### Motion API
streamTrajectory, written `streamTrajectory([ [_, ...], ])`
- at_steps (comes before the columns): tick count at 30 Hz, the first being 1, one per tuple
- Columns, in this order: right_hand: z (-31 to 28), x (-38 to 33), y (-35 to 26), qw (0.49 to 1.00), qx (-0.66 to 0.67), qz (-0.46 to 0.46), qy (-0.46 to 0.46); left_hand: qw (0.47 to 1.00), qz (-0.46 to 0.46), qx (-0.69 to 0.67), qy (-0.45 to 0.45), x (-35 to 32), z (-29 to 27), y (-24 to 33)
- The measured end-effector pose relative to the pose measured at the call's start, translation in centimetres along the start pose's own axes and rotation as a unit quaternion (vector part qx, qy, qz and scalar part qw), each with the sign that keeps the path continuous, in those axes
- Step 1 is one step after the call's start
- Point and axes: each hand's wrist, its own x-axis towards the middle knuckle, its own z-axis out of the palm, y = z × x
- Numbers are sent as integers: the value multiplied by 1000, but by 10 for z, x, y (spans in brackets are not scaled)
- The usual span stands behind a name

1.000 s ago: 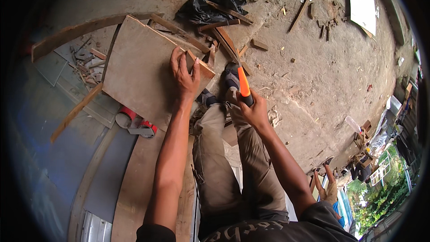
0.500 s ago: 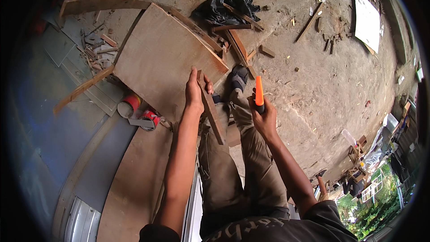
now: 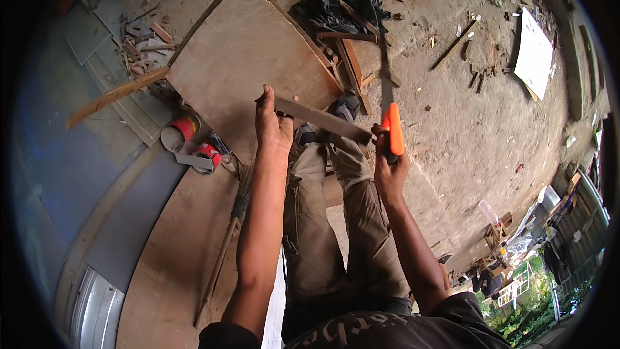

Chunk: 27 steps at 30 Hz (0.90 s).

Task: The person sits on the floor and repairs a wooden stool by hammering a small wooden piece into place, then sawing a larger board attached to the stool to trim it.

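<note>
My left hand (image 3: 274,123) is closed around one end of a short dark wooden strip (image 3: 323,119), its thumb pointing away from me. The strip lies slanted in the air above my knees, and its free end comes close to my right hand (image 3: 391,171). That right hand grips a handsaw by its orange and black handle (image 3: 396,130). The saw's thin blade (image 3: 386,74) points away from me, to the right of the strip; I cannot tell whether the strip's end touches the right fingers.
A plywood panel (image 3: 248,52) sits ahead on the left. Beside it stand red cans (image 3: 208,154), and a brush with a long handle (image 3: 218,265) lies nearer. Wood scraps, a black plastic bag (image 3: 336,10) and a white sheet (image 3: 535,52) lie on the dirt floor.
The wooden strip has turned from pointing toward me to pointing right, its free end now near my right hand. The saw handle has turned, showing the blade more broadly.
</note>
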Motion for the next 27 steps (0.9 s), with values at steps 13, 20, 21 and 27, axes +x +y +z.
streamTrajectory([
  [13,-38,-16,-5,998,47,-29,-44,702,468,531,77,60,-5,7],
  [20,-22,-9,-14,989,-15,-143,-42,513,611,596,-90,53,8,-12],
  [21,-18,-3,-16,994,9,-102,-47,505,601,608,-116,55,8,-23],
  [27,-6,52,1,956,269,40,-107,533,615,546,-201,81,3,-46],
])
